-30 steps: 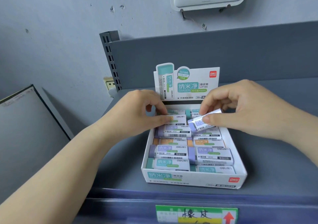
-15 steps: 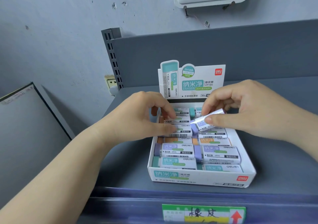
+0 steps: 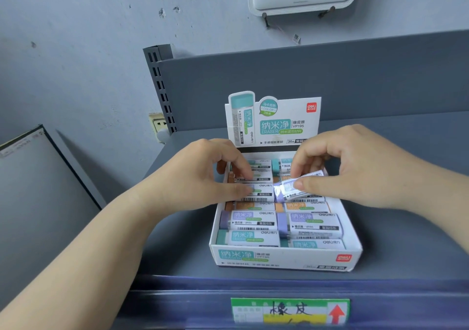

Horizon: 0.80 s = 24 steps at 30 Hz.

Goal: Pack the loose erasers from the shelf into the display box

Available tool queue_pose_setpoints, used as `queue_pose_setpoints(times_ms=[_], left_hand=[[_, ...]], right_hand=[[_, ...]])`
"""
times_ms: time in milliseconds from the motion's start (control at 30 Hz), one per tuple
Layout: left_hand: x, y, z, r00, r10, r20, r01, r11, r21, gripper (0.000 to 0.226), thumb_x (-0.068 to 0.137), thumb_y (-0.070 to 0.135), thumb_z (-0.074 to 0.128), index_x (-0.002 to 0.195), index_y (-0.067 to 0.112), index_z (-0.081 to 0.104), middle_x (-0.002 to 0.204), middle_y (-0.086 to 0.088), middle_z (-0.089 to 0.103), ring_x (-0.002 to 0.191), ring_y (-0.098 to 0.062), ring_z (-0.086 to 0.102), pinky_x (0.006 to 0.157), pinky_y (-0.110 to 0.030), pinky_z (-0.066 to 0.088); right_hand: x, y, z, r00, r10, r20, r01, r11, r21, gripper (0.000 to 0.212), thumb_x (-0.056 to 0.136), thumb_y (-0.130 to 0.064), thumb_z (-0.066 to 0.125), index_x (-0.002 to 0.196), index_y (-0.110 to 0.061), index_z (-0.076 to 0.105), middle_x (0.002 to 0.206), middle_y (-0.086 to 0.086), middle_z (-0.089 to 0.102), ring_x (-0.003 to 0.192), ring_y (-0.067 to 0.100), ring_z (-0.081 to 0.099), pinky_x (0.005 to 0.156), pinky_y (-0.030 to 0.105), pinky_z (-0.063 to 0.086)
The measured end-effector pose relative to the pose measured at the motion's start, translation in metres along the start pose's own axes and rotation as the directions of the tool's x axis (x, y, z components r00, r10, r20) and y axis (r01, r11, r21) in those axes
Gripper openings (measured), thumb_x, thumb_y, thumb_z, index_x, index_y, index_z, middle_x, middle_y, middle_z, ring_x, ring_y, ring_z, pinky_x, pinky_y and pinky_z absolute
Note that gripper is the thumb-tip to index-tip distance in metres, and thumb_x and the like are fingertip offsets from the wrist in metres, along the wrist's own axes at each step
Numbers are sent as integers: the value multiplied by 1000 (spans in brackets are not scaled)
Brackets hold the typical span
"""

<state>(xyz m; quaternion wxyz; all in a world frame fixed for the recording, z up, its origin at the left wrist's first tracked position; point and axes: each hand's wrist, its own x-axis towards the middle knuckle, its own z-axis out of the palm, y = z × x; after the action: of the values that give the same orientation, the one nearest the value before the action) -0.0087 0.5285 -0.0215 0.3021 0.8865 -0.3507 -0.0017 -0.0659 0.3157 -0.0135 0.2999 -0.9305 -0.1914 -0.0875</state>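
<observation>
Right hand (image 3: 360, 167) has tilted its purple eraser (image 3: 286, 187) toward the display box (image 3: 286, 258).

Back-row erasers (image 3: 258, 164) under both hands' fingers (image 3: 238, 170); shelf label (image 3: 290, 312) cropped below.
</observation>
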Motion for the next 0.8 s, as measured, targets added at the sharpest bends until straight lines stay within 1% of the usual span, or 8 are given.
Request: queue_pose_setpoints(times_ms=[100,167,367,433,500,567,667,800], left_hand=[[0,0,0,1000,-5,2,5,1000,-7,12,70,23,76,74,31,68,78,23,59,77,3,50,64,-4,34],[0,0,1,1000,-2,0,2,1000,-12,12,70,24,75,73,33,68,77,27,57,77,3,50,64,-4,34],[-1,-1,1,1000,17,-7,-17,1000,11,12,72,25,73,71,35,66,76,24,56,77,1,50,63,-5,34],[-1,-2,3,998,35,-47,-33,999,25,11,74,24,71,73,34,65,76,21,57,76,-1,50,63,-7,36],[-1,-2,3,991,63,-122,-58,997,44,10,76,21,68,75,31,65,76,17,57,75,-4,49,63,-8,37],[-1,1,1,980,98,-174,-76,989,130,7,77,22,66,79,28,66,75,18,55,74,-4,48,61,-10,37],[0,10,0,954,184,-238,-95,936,340,8,80,25,63,87,22,66,78,16,55,71,-4,48,58,-19,36],[1,35,0,897,353,-266,-138,796,590,20,76,29,54,85,18,68,78,4,65,70,-23,58,58,-24,33]], right_hand=[[0,1,3,1000,-15,10,16,997,-79,8,71,-23,71,66,-27,67,63,-11,65,72,-1,58,64,6,41],[1,3,5,999,-31,13,33,990,-139,11,73,-23,69,66,-31,67,64,-15,64,77,-3,56,64,4,39],[1,4,9,998,-63,-8,60,982,-180,8,77,-22,67,71,-28,69,70,-18,63,82,-1,55,66,5,38],[-1,3,7,996,-76,-55,67,987,-149,9,77,-19,68,70,-25,69,69,-16,63,79,1,57,67,8,40],[-2,1,2,983,-83,-166,65,992,-107,8,76,-22,69,69,-23,68,68,-13,63,75,5,58,66,15,44],[-4,0,-1,961,-94,-260,51,985,-166,11,75,-28,62,68,-20,67,67,-12,61,72,10,57,63,18,44],[-10,-3,-3,949,-156,-273,15,890,-456,17,78,-29,53,71,-19,65,69,-10,59,70,14,55,64,34,49],[-27,-12,-12,957,-159,-244,-27,785,-618,19,86,-31,49,81,-20,64,77,-8,57,77,16,48,69,31,42]])
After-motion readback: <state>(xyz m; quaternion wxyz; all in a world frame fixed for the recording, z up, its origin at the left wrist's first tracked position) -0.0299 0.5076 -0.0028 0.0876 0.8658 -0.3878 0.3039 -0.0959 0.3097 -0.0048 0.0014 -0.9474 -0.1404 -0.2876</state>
